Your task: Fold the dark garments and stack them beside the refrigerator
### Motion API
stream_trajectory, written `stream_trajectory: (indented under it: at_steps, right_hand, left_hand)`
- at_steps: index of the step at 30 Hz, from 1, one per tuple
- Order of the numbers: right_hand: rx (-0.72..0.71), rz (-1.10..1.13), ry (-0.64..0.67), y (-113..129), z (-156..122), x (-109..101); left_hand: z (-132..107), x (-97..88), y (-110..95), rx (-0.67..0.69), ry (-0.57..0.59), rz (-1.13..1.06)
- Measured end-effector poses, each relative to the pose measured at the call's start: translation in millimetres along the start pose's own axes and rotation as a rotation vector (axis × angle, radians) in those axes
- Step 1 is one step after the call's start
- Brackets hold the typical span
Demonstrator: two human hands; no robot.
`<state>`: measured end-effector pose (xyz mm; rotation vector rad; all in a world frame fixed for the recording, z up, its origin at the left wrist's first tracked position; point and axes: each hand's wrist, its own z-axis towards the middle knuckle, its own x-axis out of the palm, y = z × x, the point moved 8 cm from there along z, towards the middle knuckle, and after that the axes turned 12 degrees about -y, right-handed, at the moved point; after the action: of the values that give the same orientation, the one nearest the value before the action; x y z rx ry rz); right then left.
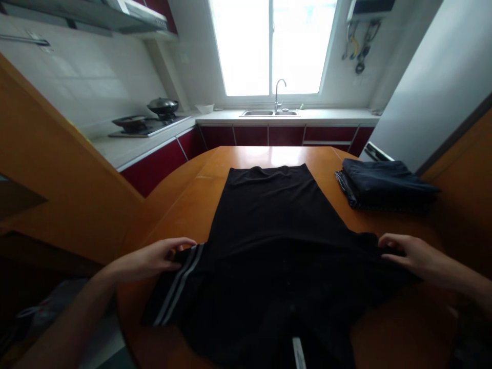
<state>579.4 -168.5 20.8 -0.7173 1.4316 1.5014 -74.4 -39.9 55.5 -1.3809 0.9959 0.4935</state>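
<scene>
A black short-sleeved shirt (272,230) lies spread over the wooden table, its hem toward the window and its collar end near me. Two pale stripes cross the sleeve on the left; a small white tag shows at the bottom. My left hand (161,259) pinches the edge of that striped sleeve between thumb and fingers. On the other side, my right hand (409,253) is closed on the edge of the right sleeve, which looks slightly lifted and bunched at the fingers.
Folded dark clothes (384,184) are stacked on the right of the round-ended wooden table (180,184). Beyond it are a counter with a sink (261,113), a stove with a lidded pan (163,106), and a large pale appliance (434,82) at right.
</scene>
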Motion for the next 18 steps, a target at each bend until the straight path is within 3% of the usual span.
stream_trajectory:
  at_steps: [2, 3, 5, 7, 10, 14, 18]
  right_hand:
    - [-0.008, -0.034, 0.073, 8.5, 1.7, -6.0]
    - [-0.019, -0.050, 0.066, 18.2, 10.0, -10.3]
    - [-0.051, -0.053, 0.046, 46.0, 41.2, -13.4]
    - [-0.097, -0.050, 0.062, 78.3, 86.9, -3.7]
    - [-0.108, -0.137, 0.025, 112.2, 167.8, 22.3]
    - [0.034, -0.178, -0.120, 118.6, 258.8, 55.3]
    - [0.113, -0.135, -0.185, 107.1, 317.8, 80.4]
  left_hand:
    - [11.1, -4.4, 1.8, -0.025, 0.143, -0.038]
    - [25.2, -9.7, 1.1, -0.034, 0.162, -0.052]
    - [71.3, -28.6, -3.8, -0.038, 0.012, -0.034]
    - [126.9, -41.0, -16.0, -0.012, -0.176, -0.022]
    - [205.1, -42.1, -29.1, -0.055, -0.428, 0.015]
    - [280.1, -22.5, -31.8, -0.144, -0.557, 0.011]
    - [328.2, -10.1, -22.8, -0.200, -0.630, -0.008]
